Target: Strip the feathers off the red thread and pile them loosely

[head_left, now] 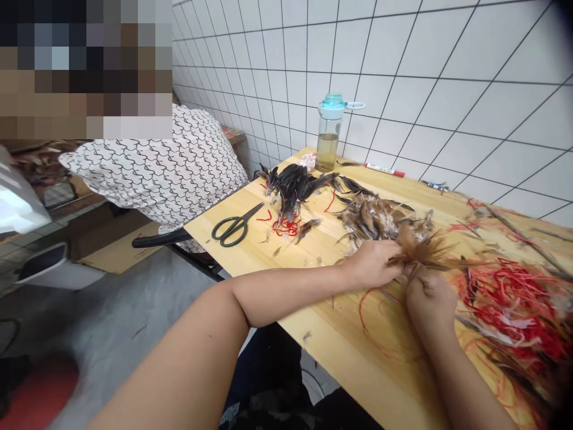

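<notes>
While both hands, right (430,298) and left (373,264), close on a brown tuft (417,249) over the table (342,346) (blurred, exact finger hold unclear), a slack pinch could let strands slip out. Red strings (510,304), tangled beside the right hand, could snag its wrist. Just past the left hand, the brown pile (376,215) could shed strays into the tuft. Farther off, a jolt could tip the bottle (329,134).

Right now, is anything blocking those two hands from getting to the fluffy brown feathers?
No, nothing visible does. The left hand and right hand both grip the fluffy brown feather bundle near its lower end. The tangled red string pile lies off to the right, not in between.
</notes>
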### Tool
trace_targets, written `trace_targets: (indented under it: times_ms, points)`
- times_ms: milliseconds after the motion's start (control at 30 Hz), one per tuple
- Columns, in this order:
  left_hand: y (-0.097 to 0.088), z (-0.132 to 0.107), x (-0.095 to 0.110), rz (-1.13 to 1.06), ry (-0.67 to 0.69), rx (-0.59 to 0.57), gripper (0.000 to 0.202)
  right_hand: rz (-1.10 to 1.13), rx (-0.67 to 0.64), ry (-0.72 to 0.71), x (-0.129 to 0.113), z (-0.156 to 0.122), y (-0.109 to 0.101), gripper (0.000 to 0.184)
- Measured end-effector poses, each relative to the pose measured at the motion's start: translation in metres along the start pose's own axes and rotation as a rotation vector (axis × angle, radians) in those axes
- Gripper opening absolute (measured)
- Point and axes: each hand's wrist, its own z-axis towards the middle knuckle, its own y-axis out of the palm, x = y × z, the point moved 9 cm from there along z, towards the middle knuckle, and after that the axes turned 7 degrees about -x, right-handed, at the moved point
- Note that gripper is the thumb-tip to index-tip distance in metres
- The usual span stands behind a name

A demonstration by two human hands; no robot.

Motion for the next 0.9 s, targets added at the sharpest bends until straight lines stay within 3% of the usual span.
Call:
trace_targets:
  times_ms: [133, 200, 267, 367, 467, 567, 667, 700, 767, 900]
  points:
    - [0.004, 0.005, -0.003, 0.035, 0.057, -0.065, 0.013, 0.096, 0.023, -0.011, -0.002, 0.002, -0.002, 0.023]
    - [-0.005, 0.008, 0.002, 0.087, 0.111, -0.077, 0.011, 0.139, 0.022, -0.015, -0.004, 0.003, -0.002, 0.024]
    - [-0.028, 0.010, 0.010, 0.160, 0.146, -0.034, 0.014, 0.174, 0.023, -0.026, -0.006, 0.003, -0.002, 0.022]
    - [-0.085, 0.008, 0.025, 0.285, 0.099, 0.112, 0.013, 0.205, 0.027, -0.017, -0.003, 0.004, -0.002, 0.019]
    - [-0.148, -0.010, 0.030, 0.406, -0.016, 0.266, 0.012, 0.244, 0.005, 0.024, 0.002, 0.006, 0.001, 0.018]
    - [-0.202, -0.049, 0.004, 0.553, -0.240, 0.376, 0.012, 0.278, -0.023, 0.035, 0.000, 0.006, 0.003, 0.016]
    - [-0.233, -0.101, -0.053, 0.666, -0.590, 0.323, 0.012, 0.282, -0.050, 0.050, -0.004, 0.006, 0.003, 0.016]
    - [-0.237, -0.119, -0.075, 0.672, -0.716, 0.260, 0.012, 0.280, -0.063, 0.059, -0.004, 0.006, 0.003, 0.017]
    - [-0.238, -0.146, -0.101, 0.665, -0.793, 0.195, 0.009, 0.271, -0.078, 0.073, -0.005, 0.005, 0.003, 0.017]
    - [-0.229, -0.171, -0.124, 0.667, -0.829, 0.168, 0.015, 0.243, -0.064, 0.075, -0.003, 0.006, 0.002, 0.018]
